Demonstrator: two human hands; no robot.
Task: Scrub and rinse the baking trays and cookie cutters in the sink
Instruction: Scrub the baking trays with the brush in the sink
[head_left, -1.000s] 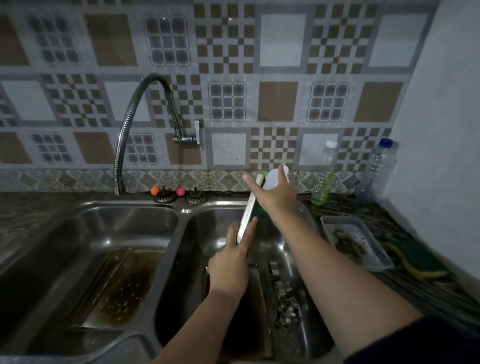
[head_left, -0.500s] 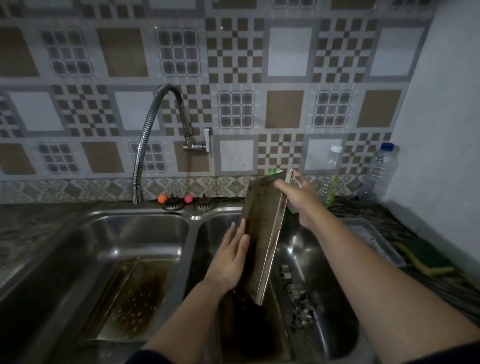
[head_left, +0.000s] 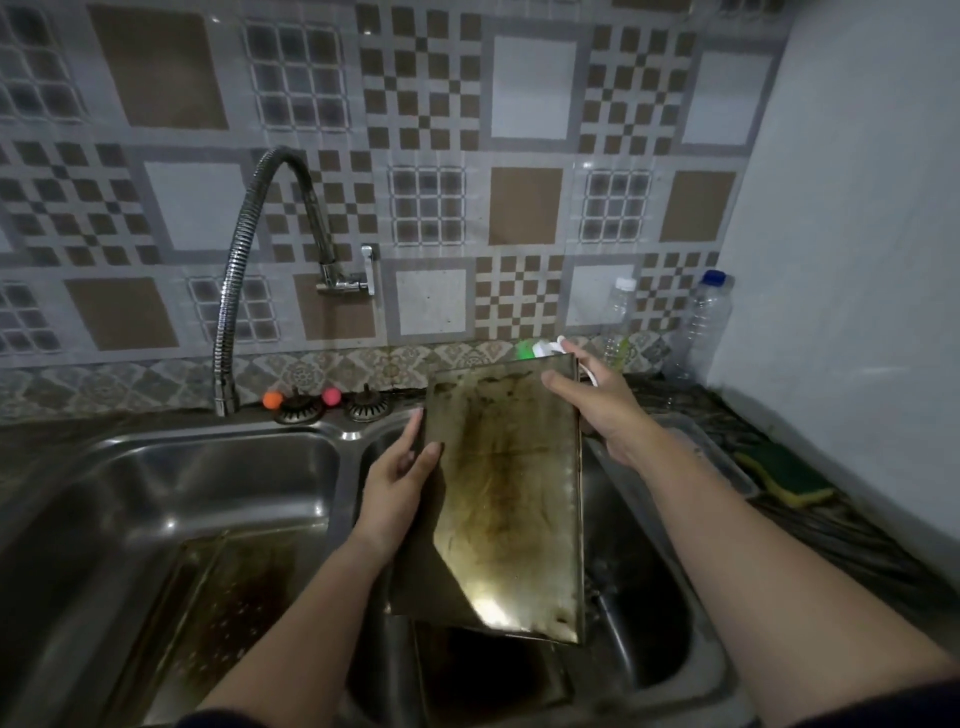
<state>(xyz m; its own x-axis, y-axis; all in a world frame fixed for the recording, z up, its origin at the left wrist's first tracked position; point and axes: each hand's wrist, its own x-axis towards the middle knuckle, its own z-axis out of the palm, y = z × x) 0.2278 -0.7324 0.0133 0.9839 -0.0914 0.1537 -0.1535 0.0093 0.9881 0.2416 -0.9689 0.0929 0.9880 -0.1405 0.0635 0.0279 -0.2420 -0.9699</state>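
I hold a stained metal baking tray (head_left: 509, 499) up over the right basin, its greasy inner face turned toward me. My left hand (head_left: 402, 478) grips its left edge with the thumb on the face. My right hand (head_left: 597, 410) holds the top right corner. Another dirty baking tray (head_left: 218, 613) lies flat in the left basin of the sink (head_left: 343, 457). A third tray (head_left: 483, 670) lies in the right basin under the raised one. The cookie cutters are hidden behind the held tray.
A flexible tap (head_left: 249, 270) arches over the left basin. A green soap bottle (head_left: 530, 349) peeks over the tray. Two plastic bottles (head_left: 701, 322) stand at the back right, with a clear plastic container (head_left: 722, 457) and a green-yellow sponge (head_left: 784, 478) on the right counter.
The tray has turned from edge-on to face me flat. My left hand has shifted from behind it to gripping its left edge; my right hand stays on the top corner.
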